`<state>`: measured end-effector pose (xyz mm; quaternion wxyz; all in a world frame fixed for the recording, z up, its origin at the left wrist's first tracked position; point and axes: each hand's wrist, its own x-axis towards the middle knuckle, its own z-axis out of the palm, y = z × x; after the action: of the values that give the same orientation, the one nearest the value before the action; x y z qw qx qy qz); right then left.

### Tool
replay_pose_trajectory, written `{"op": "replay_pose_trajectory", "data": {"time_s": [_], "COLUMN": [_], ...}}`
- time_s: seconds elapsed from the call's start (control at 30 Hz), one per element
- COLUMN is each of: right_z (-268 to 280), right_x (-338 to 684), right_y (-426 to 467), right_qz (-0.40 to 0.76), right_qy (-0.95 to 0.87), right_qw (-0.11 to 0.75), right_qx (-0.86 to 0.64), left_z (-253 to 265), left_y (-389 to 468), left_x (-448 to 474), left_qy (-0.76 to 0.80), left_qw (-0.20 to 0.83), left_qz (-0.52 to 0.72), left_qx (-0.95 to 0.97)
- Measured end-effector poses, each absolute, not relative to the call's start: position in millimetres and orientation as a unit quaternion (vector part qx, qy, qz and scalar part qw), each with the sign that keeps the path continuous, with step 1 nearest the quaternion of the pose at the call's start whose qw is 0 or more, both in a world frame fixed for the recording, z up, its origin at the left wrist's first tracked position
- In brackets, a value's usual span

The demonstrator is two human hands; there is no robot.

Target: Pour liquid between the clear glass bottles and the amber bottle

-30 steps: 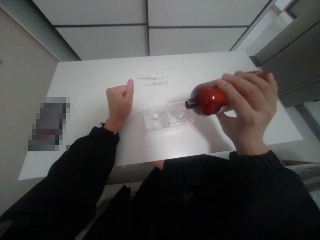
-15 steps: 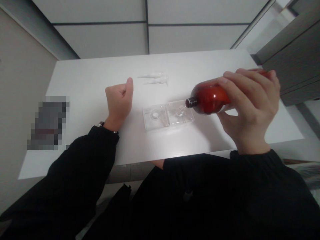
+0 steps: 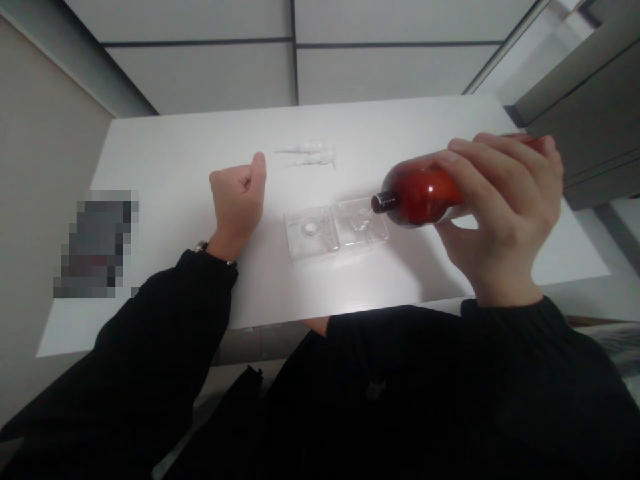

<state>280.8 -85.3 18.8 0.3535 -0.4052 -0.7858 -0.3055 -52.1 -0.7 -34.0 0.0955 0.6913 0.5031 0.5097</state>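
My right hand (image 3: 500,200) grips a reddish-brown bottle (image 3: 425,190) from above and behind. The bottle is tilted nearly flat, its uncapped threaded neck pointing left, above the right end of a clear plastic case (image 3: 313,247). Two halves of the case lie side by side on the white table, with a round ring shape in the left half and clear shapes in the right. Whether liquid leaves the bottle I cannot tell. To the left of the case, my left hand (image 3: 237,203) is closed in a fist, thumb on top; anything inside it is hidden.
Two slender clear syringe-like items (image 3: 313,153) lie behind the case. A dark pixelated object (image 3: 97,243) sits at the table's left side. The white table (image 3: 175,147) has its front edge close to my body, with pale panels (image 3: 400,73) behind it.
Very little differs. Both hands and the bottle hold nearly the same positions, while the view has shifted slightly.
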Motion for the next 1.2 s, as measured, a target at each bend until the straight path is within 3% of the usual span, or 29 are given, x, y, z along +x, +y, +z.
{"op": "replay_pose_trajectory", "data": {"time_s": [1.2], "right_z": [21.5], "right_x": [282.4], "right_y": [-87.5], "right_qz": [-0.295], "right_qy": [-0.796], "right_qw": [0.34], "right_qx": [-0.405], "left_z": [-36.2], "left_y": [0.7], "left_x": [-53.2], "left_qy": [0.489], "left_qw": [0.102], "left_qz": [0.525], "left_qx": [0.689]}}
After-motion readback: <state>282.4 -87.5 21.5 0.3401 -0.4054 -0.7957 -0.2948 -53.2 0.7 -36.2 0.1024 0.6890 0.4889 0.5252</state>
